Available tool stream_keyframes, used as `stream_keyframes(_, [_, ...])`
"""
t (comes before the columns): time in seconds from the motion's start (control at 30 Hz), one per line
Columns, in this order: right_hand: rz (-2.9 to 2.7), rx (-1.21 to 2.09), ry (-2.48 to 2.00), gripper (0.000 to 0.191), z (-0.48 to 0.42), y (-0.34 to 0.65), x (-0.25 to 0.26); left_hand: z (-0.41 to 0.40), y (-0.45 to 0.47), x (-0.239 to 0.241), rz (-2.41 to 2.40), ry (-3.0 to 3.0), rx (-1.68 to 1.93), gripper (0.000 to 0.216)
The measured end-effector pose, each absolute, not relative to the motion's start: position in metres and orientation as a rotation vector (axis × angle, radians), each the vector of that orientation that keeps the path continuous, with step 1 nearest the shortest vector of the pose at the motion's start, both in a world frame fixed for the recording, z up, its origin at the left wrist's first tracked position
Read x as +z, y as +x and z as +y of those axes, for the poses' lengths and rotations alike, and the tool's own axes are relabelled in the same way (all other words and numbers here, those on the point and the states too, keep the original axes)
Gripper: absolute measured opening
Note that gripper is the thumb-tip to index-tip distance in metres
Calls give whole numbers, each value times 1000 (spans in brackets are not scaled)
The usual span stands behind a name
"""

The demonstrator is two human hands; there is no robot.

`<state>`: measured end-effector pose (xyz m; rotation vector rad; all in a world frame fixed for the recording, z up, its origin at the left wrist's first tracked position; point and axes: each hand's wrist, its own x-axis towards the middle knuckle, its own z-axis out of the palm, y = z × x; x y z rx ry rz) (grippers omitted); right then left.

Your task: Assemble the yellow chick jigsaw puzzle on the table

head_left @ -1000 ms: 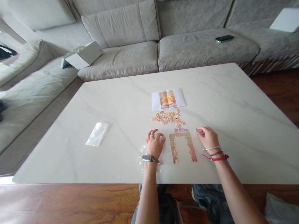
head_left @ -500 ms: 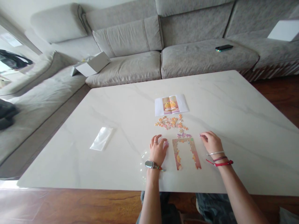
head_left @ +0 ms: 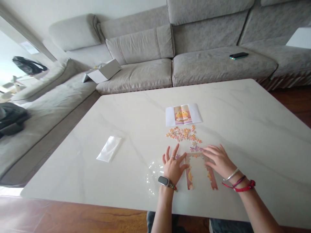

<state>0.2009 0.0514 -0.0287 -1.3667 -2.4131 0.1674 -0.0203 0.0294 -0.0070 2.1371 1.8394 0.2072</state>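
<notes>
A partly joined jigsaw puzzle border point(head_left: 189, 176) lies on the table, made of a top strip and two side strips. My left hand point(head_left: 173, 168) rests at its upper left corner with fingers spread. Across the upper right corner, my right hand point(head_left: 218, 160) lies with fingers stretched out, their tips beside a row of purple puzzle pieces point(head_left: 194, 149). One loose purple piece point(head_left: 178, 156) shows behind my left fingers. Above is a heap of orange and pink puzzle pieces point(head_left: 181, 133). A folded reference picture point(head_left: 183, 115) of yellow figures lies behind the heap.
A clear plastic bag point(head_left: 109, 149) lies to the left on the white marbled table point(head_left: 136, 123). Beyond the table's far edge stands a grey sofa point(head_left: 145, 72), with an open white box point(head_left: 104, 71) and a phone point(head_left: 238, 55) on it.
My right hand has moved left onto the border's upper right corner, its fingers straightening. My left hand has moved right to the upper left corner, leaving the purple piece. The view has shifted slightly.
</notes>
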Motion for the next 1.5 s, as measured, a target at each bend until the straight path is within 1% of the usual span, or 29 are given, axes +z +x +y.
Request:
stream_keyframes(0.3, [-2395,214,-1325,23,50,202,-37,29,-18,-8,1854,2131,202,43])
stream_keyframes(0.67, [-2367,232,-1278,26,52,205,-41,30,-15,0,1888,2099,202,39])
stream_keyframes(0.87, [-2371,278,-1208,25,55,208,-38,31,-15,-4,1906,1968,224,44])
stream_keyframes(1.07, [-2247,256,-1201,24,60,217,-38,33,-17,-8,1894,1931,287,45])
stream_keyframes(1.3, [-2261,292,-1237,26,61,217,-43,34,-23,-13,1928,1976,407,46])
stream_keyframes(1.5, [-2255,214,-1335,31,61,214,-42,37,-35,-19,2089,1953,433,37])
